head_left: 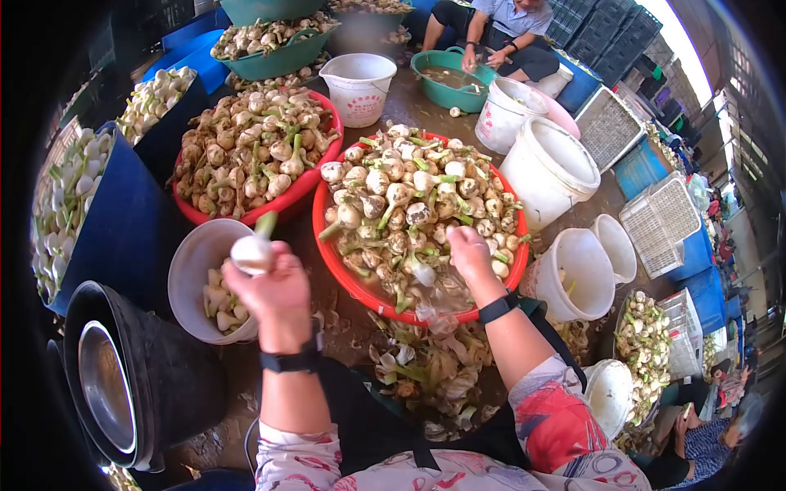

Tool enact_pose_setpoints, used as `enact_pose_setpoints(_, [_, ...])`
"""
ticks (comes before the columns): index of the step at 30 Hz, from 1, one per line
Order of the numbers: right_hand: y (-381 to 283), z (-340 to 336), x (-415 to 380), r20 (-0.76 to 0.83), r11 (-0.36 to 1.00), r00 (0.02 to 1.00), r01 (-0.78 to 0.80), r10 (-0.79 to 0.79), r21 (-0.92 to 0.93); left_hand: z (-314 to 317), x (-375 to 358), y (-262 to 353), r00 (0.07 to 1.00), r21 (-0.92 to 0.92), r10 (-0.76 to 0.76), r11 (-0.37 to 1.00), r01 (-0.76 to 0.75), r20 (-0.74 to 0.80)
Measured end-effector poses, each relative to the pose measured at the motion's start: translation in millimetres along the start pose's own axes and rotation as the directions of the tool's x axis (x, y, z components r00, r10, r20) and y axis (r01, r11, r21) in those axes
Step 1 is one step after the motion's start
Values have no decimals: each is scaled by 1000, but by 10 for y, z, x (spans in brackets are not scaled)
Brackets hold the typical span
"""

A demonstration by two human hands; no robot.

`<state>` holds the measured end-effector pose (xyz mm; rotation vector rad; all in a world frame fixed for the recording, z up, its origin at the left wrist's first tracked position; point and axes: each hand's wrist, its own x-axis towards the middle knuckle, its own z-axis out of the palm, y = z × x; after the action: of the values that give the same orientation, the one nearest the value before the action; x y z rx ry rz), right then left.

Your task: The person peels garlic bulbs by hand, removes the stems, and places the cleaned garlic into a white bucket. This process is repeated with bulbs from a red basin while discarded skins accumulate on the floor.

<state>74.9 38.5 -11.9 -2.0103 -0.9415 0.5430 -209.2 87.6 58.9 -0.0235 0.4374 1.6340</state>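
A peeled white garlic bulb (251, 254) with a short green stem is in my left hand (274, 286), over the right rim of a white bucket (184, 270) that holds peeled bulbs. My right hand (471, 255) has its fingers curled together above the right part of a red basin (332, 260); whether anything is in them is hidden. The basin is heaped with unpeeled garlic bulbs (397, 195), and some water shows near its front edge. Peeled skins and stems (442, 368) lie on the floor between the basin and my lap.
Another red basin (327, 155) of garlic stands behind left. Black buckets (164, 368) are at the left, blue crates (123, 221) beyond. White buckets (550, 176) line the right. Across from me, a person (512, 24) works over a green basin (467, 96); another person (706, 442) sits lower right.
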Motion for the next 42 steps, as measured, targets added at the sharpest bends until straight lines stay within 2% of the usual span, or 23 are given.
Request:
enact_pose_setpoints(1, [-12, 67, 6, 31, 990, 999, 41, -37, -138, 155, 23, 67, 923, -53, 5, 998, -28, -386])
enact_pose_setpoints(3, [-108, 252, -9, 183, 904, 965, 241, -186, -352, -250, 135, -45, 962, -31, -260, 965, 259, -84])
enact_pose_setpoints(5, [89, 583, 124, 206, 885, 971, 203, -125, -419, -184, 53, -402, 844, 117, -535, 842, 527, 49])
enact_pose_setpoints(8, [229, 694, 195, 74, 866, 947, 315, -312, -388, -142, -112, -823, 896, 629, -442, 684, 370, -46])
enact_pose_setpoints(9, [529, 752, 303, -80, 707, 793, 488, -604, -512, -216, -72, -882, 871, 746, -490, 570, 345, -28])
enact_pose_setpoints(10, [358, 649, 248, -137, 984, 980, 156, -144, 86, -311, -69, -1006, 915, 829, -400, 526, 192, 42])
enact_pose_setpoints(11, [72, 464, 81, 104, 733, 944, -310, 313, 606, -429, -83, -1158, 938, 892, -326, 450, 46, 116])
enact_pose_setpoints(13, [-287, 259, -187, 405, 368, 859, -503, 312, 782, -577, -83, -1380, 794, 815, -211, 267, -515, 571])
enact_pose_setpoints(15, [-606, 219, -404, 567, 156, 740, -648, 361, 746, -275, -297, -1327, 765, 758, -471, 652, -34, 440])
enact_pose_setpoints(17, [-501, 212, -545, 600, 275, 761, -648, 246, 710, -300, -281, -1399, 743, 761, -436, 632, -149, 508])
enact_pose_setpoints(21, [-516, 38, -795, 571, 519, 810, -548, 133, 656, -321, -235, -1336, 815, 747, -412, 664, -38, 407])
enact_pose_setpoints(23, [-506, -69, -840, 469, 682, 883, -365, 36, 634, -296, -297, -1283, 806, 808, -413, 574, -132, 425])
enact_pose_setpoints(25, [-445, -174, -800, 398, 910, 863, 150, -311, 386, -267, -374, -1239, 817, 802, -411, 589, -101, 405])
enact_pose_setpoints(29, [-519, -509, -977, 655, 934, 742, -119, -142, 336, -201, -470, -1106, 667, 825, -515, 482, -294, 539])
enact_pose_setpoints(30, [-385, -503, -997, 607, 935, 727, 142, -321, 324, -188, -536, -1088, 640, 844, -563, 446, -297, 522])
enact_pose_setpoints(31, [-378, -536, -1055, 596, 936, 738, 138, -316, 325, -181, -600, -1072, 612, 863, -611, 407, -301, 502])
enact_pose_setpoints(33, [-377, -585, -1144, 690, 919, 720, -218, -77, 329, -166, -692, -1069, 602, 861, -618, 408, -305, 506])
enact_pose_setpoints(35, [-114, -477, -1200, 714, 853, 693, -311, -99, 420, -143, -741, -1060, 698, 738, -507, 673, -46, 505])
enact_pose_setpoints(36, [98, -386, -1197, 589, 955, 753, 264, -293, 138, -39, -766, -1000, 689, 742, -430, 628, -236, 583])
enact_pose_setpoints(37, [332, -290, -1203, 528, 671, 680, 698, -509, -252, -149, -669, -1031, 699, 741, -391, 601, -298, 598])
enact_pose_setpoints(39, [525, -280, -1225, 490, 723, 804, 554, -336, -413, -253, -544, -1002, 626, 647, -697, 663, 376, 350])
enact_pose_setpoints(41, [17, -575, -1196, 306, 990, 945, 134, -113, -48, -233, -667, -1089, 673, 605, -646, 711, 359, 360])
enact_pose_setpoints(42, [-288, -666, -1246, 166, 955, 941, 289, -295, 58, -317, -696, -1136, 698, 689, -603, 692, 216, 388])
